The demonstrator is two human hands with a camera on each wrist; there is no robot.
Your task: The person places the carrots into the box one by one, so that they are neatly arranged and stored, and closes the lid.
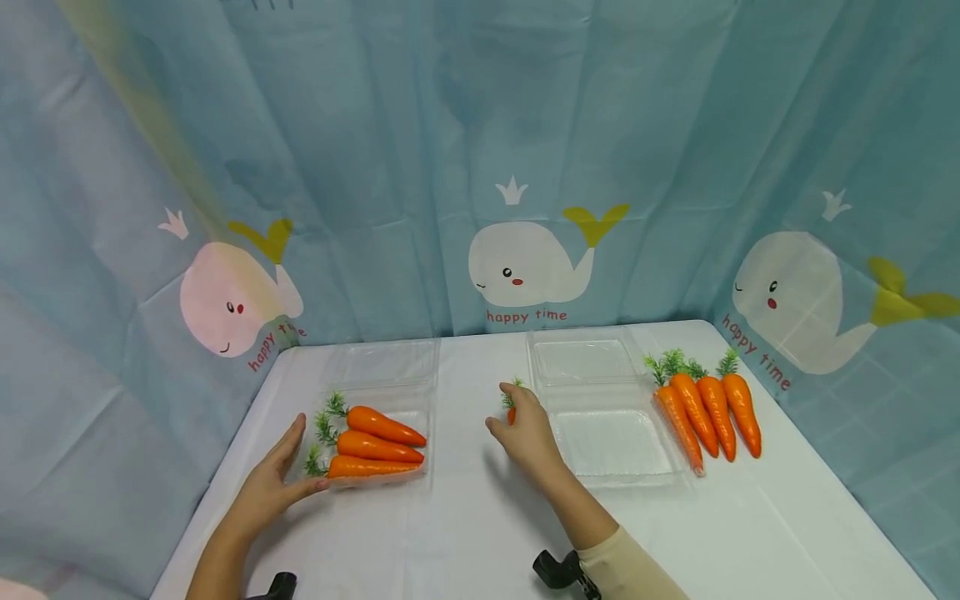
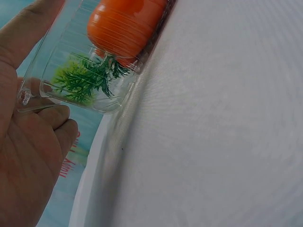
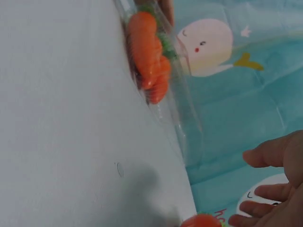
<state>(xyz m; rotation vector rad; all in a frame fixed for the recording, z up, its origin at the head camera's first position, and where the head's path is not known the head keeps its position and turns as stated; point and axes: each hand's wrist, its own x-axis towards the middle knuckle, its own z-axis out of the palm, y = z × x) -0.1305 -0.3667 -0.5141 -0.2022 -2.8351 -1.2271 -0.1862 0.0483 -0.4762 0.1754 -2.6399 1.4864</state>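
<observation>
Three orange carrots [image 1: 378, 446] with green tops lie in a clear plastic clamshell box [image 1: 430, 417] on the left, its lid folded back. My left hand [image 1: 272, 477] is at that box's left side, fingers mostly straight, its thumb at the near left corner. Close up in the left wrist view, the box wall [image 2: 42, 87] appears beside the left hand [image 2: 28, 137]. My right hand [image 1: 530, 433] hovers near the middle with thumb and fingers apart. A single carrot [image 1: 512, 414] shows partly behind it; in the right wrist view this carrot [image 3: 201, 221] is apart from the fingers.
A second opened clear box [image 1: 615, 446] stands right of my right hand, its lid [image 1: 585, 362] toward the back. Several carrots [image 1: 716, 412] lie side by side along that box's right edge. A blue whale-print curtain [image 1: 390, 167] hangs behind the white table [image 1: 480, 542].
</observation>
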